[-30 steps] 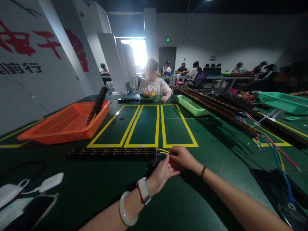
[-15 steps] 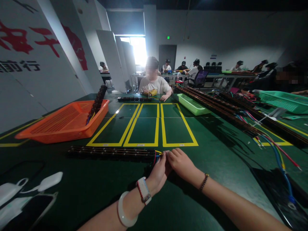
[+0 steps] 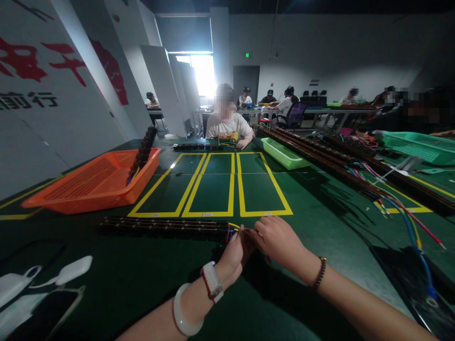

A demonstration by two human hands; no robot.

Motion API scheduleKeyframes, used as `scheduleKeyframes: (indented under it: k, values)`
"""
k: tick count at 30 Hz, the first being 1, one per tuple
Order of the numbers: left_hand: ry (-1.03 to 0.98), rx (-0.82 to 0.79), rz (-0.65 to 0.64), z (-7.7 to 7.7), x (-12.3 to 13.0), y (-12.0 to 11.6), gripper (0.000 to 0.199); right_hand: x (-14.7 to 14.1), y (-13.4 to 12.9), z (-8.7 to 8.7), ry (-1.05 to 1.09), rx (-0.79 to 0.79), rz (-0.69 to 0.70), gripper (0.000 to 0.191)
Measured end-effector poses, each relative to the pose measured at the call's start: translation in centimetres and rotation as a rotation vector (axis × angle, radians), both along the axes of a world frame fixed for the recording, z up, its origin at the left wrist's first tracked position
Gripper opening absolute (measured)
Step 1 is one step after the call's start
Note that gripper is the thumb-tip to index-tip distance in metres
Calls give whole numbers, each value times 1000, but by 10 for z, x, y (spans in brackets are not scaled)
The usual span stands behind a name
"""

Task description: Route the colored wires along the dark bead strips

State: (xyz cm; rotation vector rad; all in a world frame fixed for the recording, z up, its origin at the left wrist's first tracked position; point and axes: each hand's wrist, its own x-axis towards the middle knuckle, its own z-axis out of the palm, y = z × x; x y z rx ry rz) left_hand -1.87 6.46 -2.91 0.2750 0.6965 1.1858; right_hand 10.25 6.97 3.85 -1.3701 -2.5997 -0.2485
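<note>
A long black bar with copper-coloured strips (image 3: 167,228) lies crosswise on the green table. From its right end come yellow, blue and red wires (image 3: 234,228), which run into my left hand (image 3: 232,258). That hand is closed round the wires, thumb uppermost. My right hand (image 3: 279,239) is closed beside it, fingers bent and pinched close to the left fingertips. What the right fingers hold is hidden behind them; a small red wire tip (image 3: 268,259) shows just beneath.
An orange basket (image 3: 88,203) with another black bar (image 3: 144,149) stands left. Green baskets (image 3: 284,156) and long wired bars (image 3: 320,156) lie right. Yellow tape rectangles (image 3: 209,214) mark the table. A white cable and phone-like object (image 3: 53,312) lie near left. A person (image 3: 229,125) sits opposite.
My right hand has shifted a little to the right, away from the left fingertips. A red wire tip now shows below it. My left hand has hardly moved.
</note>
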Motion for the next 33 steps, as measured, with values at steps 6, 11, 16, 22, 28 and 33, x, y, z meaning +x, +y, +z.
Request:
scheduleKeyframes:
  k: [6, 11, 16, 22, 28, 33]
  values:
    - [78, 65, -48, -1, -2, -2, 22, 5, -1, -10, -85, -224, -33, 17]
    - [86, 32, -38, 7, -1, -4, 17, 11, 5, -4, -67, -293, -102, 23]
    - [105, 46, -78, 11, -2, -4, 17, 20, 24, -11, 25, -195, -187, 18]
    - [138, 83, -128, 11, -4, -4, 26, 29, 48, -54, 308, -179, -73, 14]
    - [117, 70, -129, 11, -3, -3, 26, 36, 51, -68, 420, -82, 88, 16]
    - [68, 81, -95, 4, -3, -1, 20, 45, 33, -57, 513, 14, 360, 23]
